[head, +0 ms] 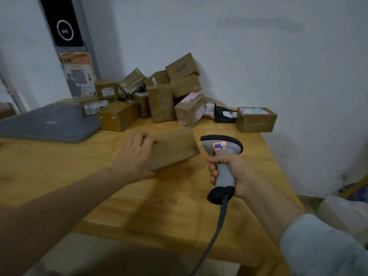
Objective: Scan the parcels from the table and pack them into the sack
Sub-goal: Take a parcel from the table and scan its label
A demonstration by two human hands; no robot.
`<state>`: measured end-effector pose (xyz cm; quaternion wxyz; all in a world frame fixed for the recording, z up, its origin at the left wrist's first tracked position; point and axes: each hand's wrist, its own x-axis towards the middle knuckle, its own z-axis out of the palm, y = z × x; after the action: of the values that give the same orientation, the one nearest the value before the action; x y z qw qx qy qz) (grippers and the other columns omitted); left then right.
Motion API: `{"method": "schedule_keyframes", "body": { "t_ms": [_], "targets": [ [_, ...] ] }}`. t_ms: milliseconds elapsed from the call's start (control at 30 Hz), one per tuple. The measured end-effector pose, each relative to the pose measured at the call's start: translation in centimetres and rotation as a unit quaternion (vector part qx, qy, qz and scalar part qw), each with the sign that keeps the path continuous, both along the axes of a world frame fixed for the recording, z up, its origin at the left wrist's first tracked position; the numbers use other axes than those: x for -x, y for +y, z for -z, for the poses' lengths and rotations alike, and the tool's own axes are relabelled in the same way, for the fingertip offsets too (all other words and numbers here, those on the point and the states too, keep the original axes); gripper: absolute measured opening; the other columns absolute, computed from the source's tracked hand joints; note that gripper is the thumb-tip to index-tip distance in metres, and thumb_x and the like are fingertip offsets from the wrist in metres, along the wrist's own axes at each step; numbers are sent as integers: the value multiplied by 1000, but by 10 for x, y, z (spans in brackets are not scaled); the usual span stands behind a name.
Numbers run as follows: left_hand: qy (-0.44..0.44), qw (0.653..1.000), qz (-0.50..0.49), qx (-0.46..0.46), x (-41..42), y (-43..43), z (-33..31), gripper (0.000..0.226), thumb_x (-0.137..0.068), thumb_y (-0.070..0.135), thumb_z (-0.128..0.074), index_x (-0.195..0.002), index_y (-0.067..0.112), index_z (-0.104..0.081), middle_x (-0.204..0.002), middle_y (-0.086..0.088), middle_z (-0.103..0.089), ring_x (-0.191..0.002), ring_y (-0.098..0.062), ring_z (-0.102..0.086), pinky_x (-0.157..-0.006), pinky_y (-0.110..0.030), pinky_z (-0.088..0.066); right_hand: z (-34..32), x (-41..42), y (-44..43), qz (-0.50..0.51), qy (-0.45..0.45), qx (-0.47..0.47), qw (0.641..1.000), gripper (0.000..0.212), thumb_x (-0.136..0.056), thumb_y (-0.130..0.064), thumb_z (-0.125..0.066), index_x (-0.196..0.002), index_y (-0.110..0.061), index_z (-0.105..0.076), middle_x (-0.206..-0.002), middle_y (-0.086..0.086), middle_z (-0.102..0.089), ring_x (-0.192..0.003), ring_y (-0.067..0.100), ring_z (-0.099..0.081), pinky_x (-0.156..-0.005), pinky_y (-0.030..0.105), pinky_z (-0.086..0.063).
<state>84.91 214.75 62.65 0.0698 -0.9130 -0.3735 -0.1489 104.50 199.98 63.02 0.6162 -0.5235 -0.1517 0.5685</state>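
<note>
My left hand (137,156) grips the parcel (175,148) by its left end, fingers (139,139) curled over the top edge. The parcel is on the desk (59,176), out in front of the heap of parcels (159,96) stacked against the wall. I cannot tell whether it lies flat or is tipped up slightly. My right hand (235,174) is wrapped tight round the handle of the scanner (221,150), just beside the parcel's right end.

I take this to be the scan itself. Both faces I can see are plain brown with no label, so I would roll the parcel with the left hand until its barcode shows. Then I would aim the scanner's nose squarely at it and hold both steady before pressing the trigger.

A red-edged sticker (219,146) on the scanner carries blue handwriting, something like "1103"; the last figure is unclear. The poster (77,76) behind has a square code and an orange heading too blurred to read. The parcel labels are too small. A white bulk (342,212) past the desk's right edge might be the sack.
</note>
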Motion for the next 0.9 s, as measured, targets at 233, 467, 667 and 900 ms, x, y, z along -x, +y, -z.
{"method": "schedule_keyframes", "body": {
  "t_ms": [233,467,667,900],
  "targets": [
    [-113,984,34,132,44,-36,7,101,-61,79,-40,-143,22,-29,-143,-3,-28,-134,-20,-24,-107,-34,-26,-7,23,-20,46,-24,-1,999,7,-84,-2,-59,-78,-5,-56,-57,5,-52,-37,12,-47,-38,22,-45],
    [-80,948,-52,302,26,-10,-2,110,-77,42,-75,-154,15,-1,-160,-7,-9,-146,-26,-11,-115,-39,-20,-7,28,-28,43,-23,18,999,5,-83,-4,-61,-81,-5,-57,-59,6,-54,-38,12,-49,-39,22,-47],
    [-81,946,-30,314,26,-8,-6,110,-72,34,-81,-153,12,-10,-152,-8,-25,-136,-24,-31,-105,-31,-33,-5,29,-25,61,-59,18,996,10,-82,-4,-65,-90,-4,-58,-66,8,-63,-44,14,-53,-43,24,-49],
    [-1,981,16,192,59,3,-52,117,-65,24,-86,-152,12,-9,-149,-6,-18,-135,-24,-28,-111,-31,-29,-14,35,-16,18,-135,-16,991,13,-81,-7,-67,-93,-6,-61,-60,7,-56,-43,16,-48,-43,26,-44]
  ]
}}
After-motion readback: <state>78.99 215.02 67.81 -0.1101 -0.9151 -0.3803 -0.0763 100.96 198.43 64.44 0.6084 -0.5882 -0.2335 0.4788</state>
